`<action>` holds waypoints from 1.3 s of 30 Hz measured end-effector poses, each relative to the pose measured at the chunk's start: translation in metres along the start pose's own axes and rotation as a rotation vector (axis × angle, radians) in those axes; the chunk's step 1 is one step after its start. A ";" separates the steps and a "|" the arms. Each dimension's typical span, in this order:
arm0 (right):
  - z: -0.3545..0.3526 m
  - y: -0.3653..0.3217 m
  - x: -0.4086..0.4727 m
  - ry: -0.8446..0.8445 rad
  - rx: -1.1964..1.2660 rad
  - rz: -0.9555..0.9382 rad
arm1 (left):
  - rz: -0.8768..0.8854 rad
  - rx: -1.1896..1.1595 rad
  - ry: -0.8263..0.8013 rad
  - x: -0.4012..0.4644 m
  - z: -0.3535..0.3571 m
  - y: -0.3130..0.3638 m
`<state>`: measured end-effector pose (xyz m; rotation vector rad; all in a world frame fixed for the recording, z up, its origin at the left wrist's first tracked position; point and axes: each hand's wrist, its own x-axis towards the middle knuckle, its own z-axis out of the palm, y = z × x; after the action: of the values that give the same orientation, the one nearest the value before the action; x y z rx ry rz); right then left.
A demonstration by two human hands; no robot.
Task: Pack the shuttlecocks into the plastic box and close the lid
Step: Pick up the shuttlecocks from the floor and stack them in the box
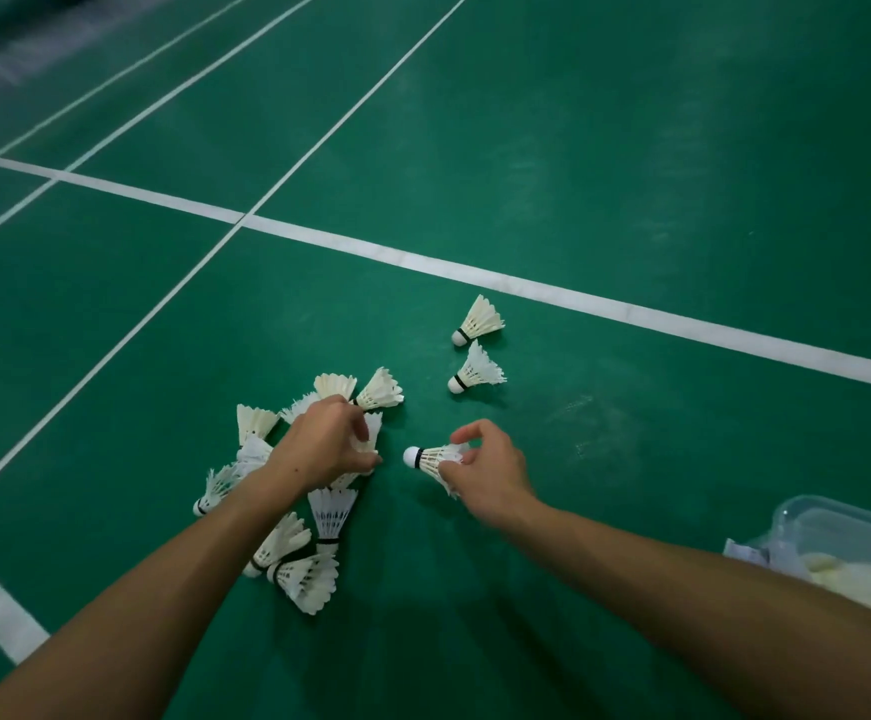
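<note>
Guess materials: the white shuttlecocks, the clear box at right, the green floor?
White shuttlecocks: skirts look like real feather, with separate ribbed vanes and jagged tips; rounded white base with a black band, possibly covered cork, unclear. Clear rectangular box: translucent, slightly glossy plastic with a rounded rim. Green court floor: looks like vinyl or rubber sports mat, soft sheen, scuffs, painted white lines.

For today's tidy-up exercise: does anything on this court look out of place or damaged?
Yes: shuttlecocks lie loose on the floor, a jumbled pile plus two strays apart from it. One stray has ragged feathers. The box sits open at right.

shuttlecock pile (298,511) left, open floor (604,433) right
</note>
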<state>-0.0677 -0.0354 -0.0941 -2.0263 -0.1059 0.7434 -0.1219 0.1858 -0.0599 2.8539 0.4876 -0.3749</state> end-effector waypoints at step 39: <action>-0.295 0.161 -0.189 0.404 -0.437 -0.129 | 0.901 -0.299 0.051 -0.098 -0.020 0.335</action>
<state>-0.0961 -0.4139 -0.0265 -2.5181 -0.1735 0.2285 -0.0897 -0.1463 0.0444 2.4622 -0.6747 -0.0471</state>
